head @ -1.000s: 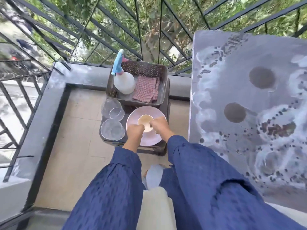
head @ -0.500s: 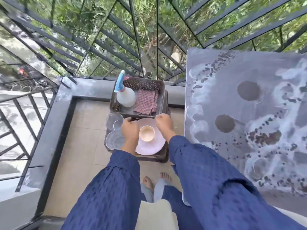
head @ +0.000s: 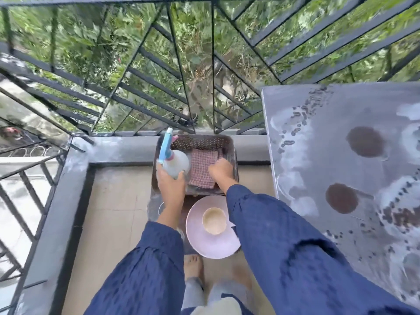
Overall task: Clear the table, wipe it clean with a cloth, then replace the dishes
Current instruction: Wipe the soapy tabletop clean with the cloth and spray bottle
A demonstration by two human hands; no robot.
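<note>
Tiled balcony floor (head: 118, 201), left hand (head: 171, 186) gripping frosted round spray bottle (head: 176, 164), right hand (head: 221, 172) clutching checked cloth (head: 201, 169)

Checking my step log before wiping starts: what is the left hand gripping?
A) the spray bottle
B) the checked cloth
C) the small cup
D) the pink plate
A: the left hand curls round the spray bottle in the basket; the right hand has curled fingers on the checked cloth.

Black metal railing (head: 212, 64) before green foliage (head: 95, 30), grey ledge (head: 118, 148) below.
</note>
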